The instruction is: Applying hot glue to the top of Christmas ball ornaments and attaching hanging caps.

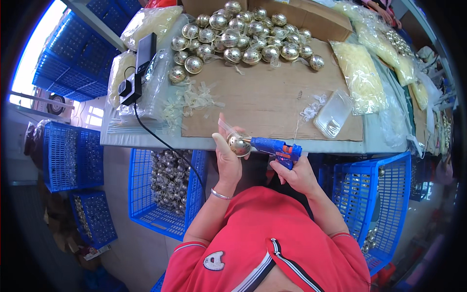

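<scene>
At the table's near edge my left hand grips a shiny gold ball ornament, with a pale translucent ribbon sticking up beside it. My right hand is wrapped round the handle of a blue glue gun with orange parts. Its nozzle points left and meets the ball, or comes very close to it; I cannot tell which. Farther back on the cardboard sheet lies a heap of similar gold balls, several with ribbons on them. A loose pile of pale ribbon pieces lies to the left.
A clear plastic box and small white bits lie at the right. Bags of pale material flank the cardboard. A power strip trails a black cable past the table edge. Blue crates stand below; another person's hand shows far right.
</scene>
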Demonstrator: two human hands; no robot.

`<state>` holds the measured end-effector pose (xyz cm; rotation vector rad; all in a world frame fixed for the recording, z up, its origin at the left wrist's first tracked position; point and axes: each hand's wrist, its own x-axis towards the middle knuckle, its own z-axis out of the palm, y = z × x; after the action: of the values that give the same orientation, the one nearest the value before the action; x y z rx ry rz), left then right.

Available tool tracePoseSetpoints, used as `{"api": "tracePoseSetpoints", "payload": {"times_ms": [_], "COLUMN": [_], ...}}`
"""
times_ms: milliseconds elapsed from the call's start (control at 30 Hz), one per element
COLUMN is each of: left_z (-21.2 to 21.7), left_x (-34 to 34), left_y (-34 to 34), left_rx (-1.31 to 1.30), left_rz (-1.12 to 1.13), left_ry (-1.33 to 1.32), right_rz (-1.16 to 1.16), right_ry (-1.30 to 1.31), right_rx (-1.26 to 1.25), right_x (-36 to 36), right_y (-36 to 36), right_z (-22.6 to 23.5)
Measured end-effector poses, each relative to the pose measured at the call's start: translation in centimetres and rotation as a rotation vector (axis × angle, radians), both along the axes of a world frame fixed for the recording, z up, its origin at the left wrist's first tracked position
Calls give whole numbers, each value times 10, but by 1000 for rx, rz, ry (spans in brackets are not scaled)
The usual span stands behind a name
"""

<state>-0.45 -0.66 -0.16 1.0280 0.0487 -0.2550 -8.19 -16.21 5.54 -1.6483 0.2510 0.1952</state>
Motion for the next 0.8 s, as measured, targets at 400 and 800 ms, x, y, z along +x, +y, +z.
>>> {"api": "tracePoseSetpoints", "payload": {"times_ms": [400,800], "left_z": [15,-6], "left_x": [5,-9], "left_y": [18,57], "left_rx": [12,-12], "left_rz": [124,182], "left_ry": [17,58], "right_rz": [-493,-504], "right_ry": [-142,-607], "right_rx": [39,-874], "right_x": [6,76], "right_y": [-105,-67], "right_z": [-28,-59]}}
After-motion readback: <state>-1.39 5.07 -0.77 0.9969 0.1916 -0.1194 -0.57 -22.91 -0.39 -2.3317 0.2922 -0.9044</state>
